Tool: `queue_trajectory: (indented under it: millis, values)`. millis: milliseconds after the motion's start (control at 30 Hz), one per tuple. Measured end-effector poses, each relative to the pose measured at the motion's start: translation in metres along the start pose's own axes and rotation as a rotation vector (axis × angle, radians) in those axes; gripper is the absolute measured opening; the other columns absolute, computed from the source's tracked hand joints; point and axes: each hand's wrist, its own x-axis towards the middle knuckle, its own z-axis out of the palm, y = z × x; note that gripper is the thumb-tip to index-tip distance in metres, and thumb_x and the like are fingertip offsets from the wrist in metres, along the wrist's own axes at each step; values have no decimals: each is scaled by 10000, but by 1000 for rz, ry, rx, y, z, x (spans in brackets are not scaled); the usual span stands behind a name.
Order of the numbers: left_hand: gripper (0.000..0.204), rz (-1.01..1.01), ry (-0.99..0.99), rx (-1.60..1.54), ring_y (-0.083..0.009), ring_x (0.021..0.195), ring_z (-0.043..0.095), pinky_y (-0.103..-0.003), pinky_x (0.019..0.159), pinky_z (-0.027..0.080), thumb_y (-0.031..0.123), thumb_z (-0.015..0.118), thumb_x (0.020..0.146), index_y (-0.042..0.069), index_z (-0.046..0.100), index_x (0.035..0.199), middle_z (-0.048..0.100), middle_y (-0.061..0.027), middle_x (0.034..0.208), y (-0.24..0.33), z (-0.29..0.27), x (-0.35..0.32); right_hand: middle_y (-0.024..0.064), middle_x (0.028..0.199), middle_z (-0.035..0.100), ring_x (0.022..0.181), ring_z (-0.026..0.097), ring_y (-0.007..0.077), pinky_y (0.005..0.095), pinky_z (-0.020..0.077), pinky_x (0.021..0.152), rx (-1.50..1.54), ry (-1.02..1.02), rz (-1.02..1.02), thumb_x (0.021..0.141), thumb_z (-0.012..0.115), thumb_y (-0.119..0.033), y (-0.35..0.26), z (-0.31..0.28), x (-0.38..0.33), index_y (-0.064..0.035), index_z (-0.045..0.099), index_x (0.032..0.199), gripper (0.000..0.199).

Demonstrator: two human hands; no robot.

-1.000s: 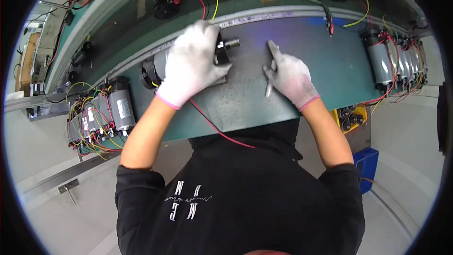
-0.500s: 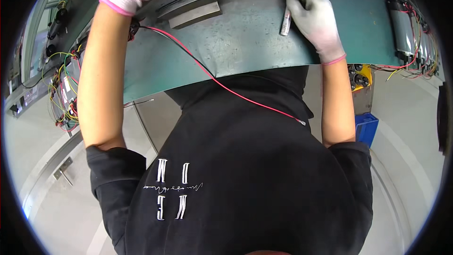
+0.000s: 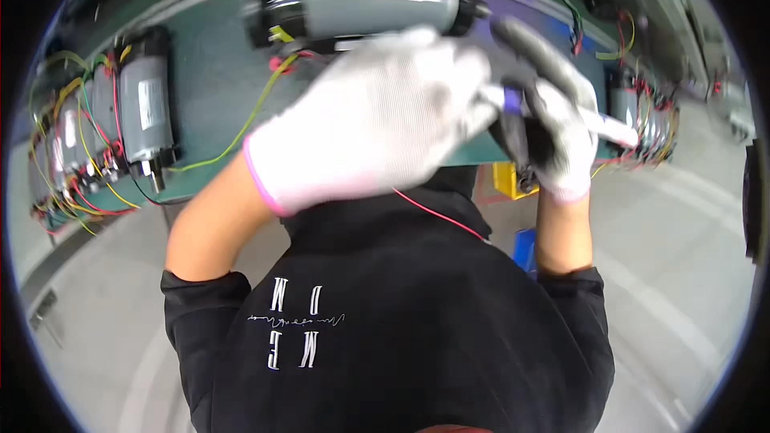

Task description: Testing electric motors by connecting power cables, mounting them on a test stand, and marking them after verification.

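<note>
A white marker pen (image 3: 613, 127) with a purple band slants between my two gloved hands in front of my chest. My right hand (image 3: 565, 140) is closed around its middle, and the pen's outer end sticks out to the right. My left hand (image 3: 361, 124), blurred by motion, has its fingertips pinched at the pen's other end. Just beyond the left hand, a large grey cylindrical motor (image 3: 385, 10) with black ends and a white label lies crosswise on the green table (image 3: 207, 60). The left hand covers part of its near side.
Several grey motors (image 3: 146, 104) with coloured wires line the table's left side. More wired motors (image 3: 642, 112) sit at the right edge. A red wire (image 3: 441, 214) hangs over my shirt. Below the table are a yellow holder (image 3: 505, 180) and a blue bin (image 3: 524, 248).
The view has shifted, bringing the large motor into sight. My right hand has lifted the pen from the table, and my left hand has come across to it from the metal blocks.
</note>
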Motion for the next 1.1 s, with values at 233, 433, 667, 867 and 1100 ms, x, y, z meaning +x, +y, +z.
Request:
queue_trajectory:
  millis: [233,433,667,867,1100]
  values:
    - [207,-751,589,-580,-335,767,666,-442,708,542,235,711,1006,32,711,966,686,-144,854,-47,-27,-136,172,1042,761,923,740,254,330,596,824,-672,-141,-286,887,809,-232,-67,56,137,101,734,1150,431]
    - [144,-732,595,-357,-313,783,668,-424,702,554,189,761,949,54,713,967,681,-105,855,-71,35,-166,228,1134,673,991,718,331,398,579,881,-1615,-1063,-403,1053,587,-188,-40,228,245,88,549,1276,357]
    - [139,-621,635,-452,-294,765,658,-410,687,557,174,787,910,62,713,948,677,-96,851,-81,40,-171,217,684,664,649,701,373,441,567,613,-1539,-1539,175,917,714,-179,-4,301,266,38,670,812,245]
    - [144,-616,575,-441,-325,744,646,-421,665,544,131,790,875,35,702,937,679,-121,851,-81,38,-171,213,663,655,618,689,366,430,560,594,-1562,-1543,272,916,717,-177,7,294,265,44,661,795,258]
    - [147,-585,585,-430,-312,735,645,-411,654,538,141,792,869,40,701,923,671,-129,835,-82,40,-172,209,649,649,607,685,362,431,558,589,-1531,-1513,305,917,718,-177,11,289,266,40,654,773,269]
